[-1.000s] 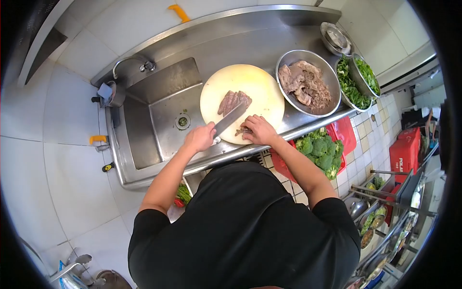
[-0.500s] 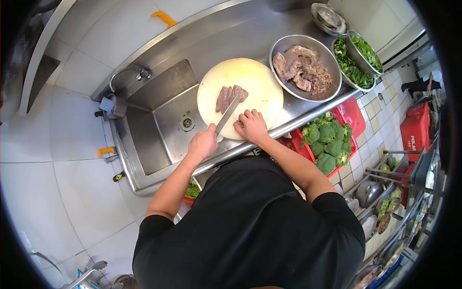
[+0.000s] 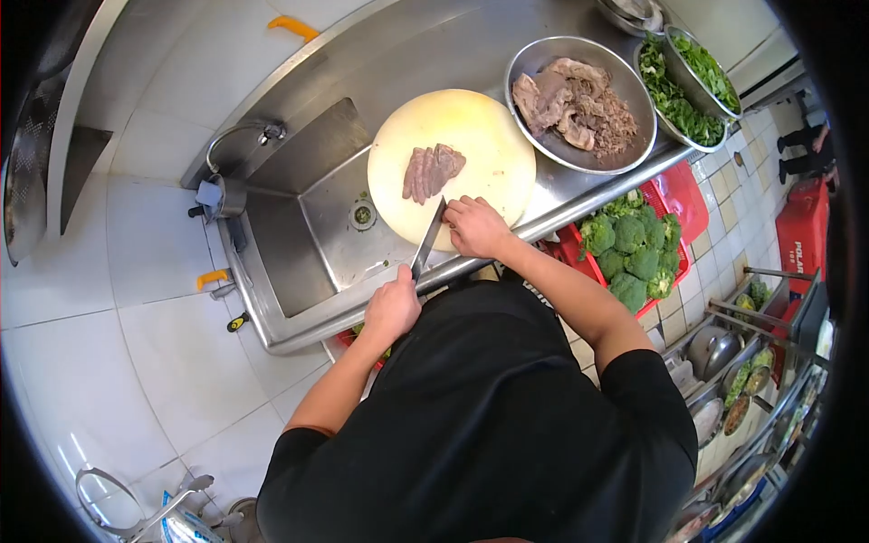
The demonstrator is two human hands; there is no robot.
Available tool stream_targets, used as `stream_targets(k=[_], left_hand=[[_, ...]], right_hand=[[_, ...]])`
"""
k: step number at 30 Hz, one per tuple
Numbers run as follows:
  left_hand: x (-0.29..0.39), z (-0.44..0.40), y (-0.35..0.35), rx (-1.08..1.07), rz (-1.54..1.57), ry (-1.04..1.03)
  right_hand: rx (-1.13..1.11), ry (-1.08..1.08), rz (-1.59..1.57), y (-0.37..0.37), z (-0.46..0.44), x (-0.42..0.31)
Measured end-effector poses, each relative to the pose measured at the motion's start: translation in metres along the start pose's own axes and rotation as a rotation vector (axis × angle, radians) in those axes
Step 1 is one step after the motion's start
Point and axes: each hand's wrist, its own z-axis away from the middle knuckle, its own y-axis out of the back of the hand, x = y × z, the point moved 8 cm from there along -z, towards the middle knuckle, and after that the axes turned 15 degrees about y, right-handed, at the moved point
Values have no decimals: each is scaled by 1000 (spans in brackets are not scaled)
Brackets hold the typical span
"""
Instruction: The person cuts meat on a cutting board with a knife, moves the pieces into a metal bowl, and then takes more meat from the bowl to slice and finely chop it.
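A round cutting board (image 3: 493, 118) lies on the steel counter beside the sink. Sliced brown meat (image 3: 432, 172) rests on its left half. My left hand (image 3: 392, 309) is closed around the handle of a knife (image 3: 430, 237), low at the board's front edge, with the blade pointing up toward my other hand. Near the blade's tip, my right hand (image 3: 475, 226) is on the board's front part with its fingers curled. A dark bit shows by its fingertips, but whatever lies under them is hidden.
A steel bowl (image 3: 649, 136) of cooked meat stands right of the board, with bowls of leafy greens (image 3: 668, 95) behind it. Broccoli (image 3: 634, 244) fills a red basket below the counter edge. The sink (image 3: 312, 244) is at left. Another person (image 3: 808, 149) stands far right.
The knife has come off the sliced meat and moved down toward the board's front edge with my left hand. The whole view has shifted; my right hand stays near the front of the board.
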Motion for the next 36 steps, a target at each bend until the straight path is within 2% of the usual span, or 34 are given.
stream_targets(k=[2, 5, 8, 10, 14, 17, 20, 23, 26, 29, 33, 36], left_hand=[[6, -22, -21, 25, 14, 18], [26, -30, -1, 28, -27, 4], [31, -9, 15, 13, -51, 30], [25, -3, 1, -24, -59, 93], [35, -28, -14, 92, -8, 58], [42, -17, 6, 109, -53, 50], [47, 11, 12, 92, -27, 155], [38, -15, -26, 87, 13, 183], [50, -29, -8, 124, -17, 88], [51, -6, 11, 57, -26, 111], [36, -14, -30, 58, 29, 136], [53, -35, -12, 91, 31, 79]], right_hand=[[-14, 24, 14, 0, 0, -1], [-95, 24, -77, 11, -2, -3], [-5, -15, -191, 11, 1, 6], [-8, 35, -122, 12, 6, 5], [-37, 73, -139, 11, 8, 6], [62, 17, -332, 22, 8, 11], [58, 46, -295, 20, 11, 15], [-23, 100, -104, 13, 9, 7], [-50, 119, -104, 11, 7, 9], [-7, 35, -198, 13, 6, 17], [-45, 61, -142, 19, 11, 14], [-64, 88, -160, 15, 12, 14]])
